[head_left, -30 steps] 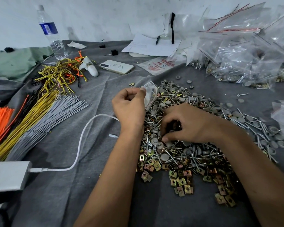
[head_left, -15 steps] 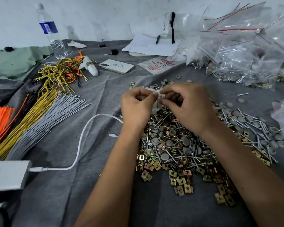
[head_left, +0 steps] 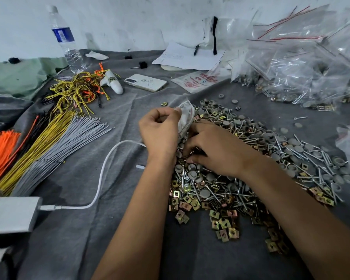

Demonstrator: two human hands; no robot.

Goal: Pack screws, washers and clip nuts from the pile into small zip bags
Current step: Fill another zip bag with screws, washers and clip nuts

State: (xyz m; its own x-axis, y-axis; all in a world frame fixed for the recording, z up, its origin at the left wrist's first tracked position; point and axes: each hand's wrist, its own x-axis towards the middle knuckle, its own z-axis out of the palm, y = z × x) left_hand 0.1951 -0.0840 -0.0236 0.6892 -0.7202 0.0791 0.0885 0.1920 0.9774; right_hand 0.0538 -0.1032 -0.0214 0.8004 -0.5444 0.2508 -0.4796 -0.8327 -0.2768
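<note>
— What can't you make out from up here?

— My right hand (head_left: 214, 150) covers whatever its fingertips are on in the pile (head_left: 220, 190), so I can't tell what they have. My left hand (head_left: 160, 134) hides the lower part of the small zip bag (head_left: 185, 118); its contents are a blur.

— And the edges?

— The power bank (head_left: 10, 215) and the orange ties (head_left: 0, 150) are cut off at the left, the filled bags (head_left: 311, 63) at the right.

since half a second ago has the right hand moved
Yes. The right hand has dropped from the zip bag in the left hand down onto the pile, toward the camera.
</note>
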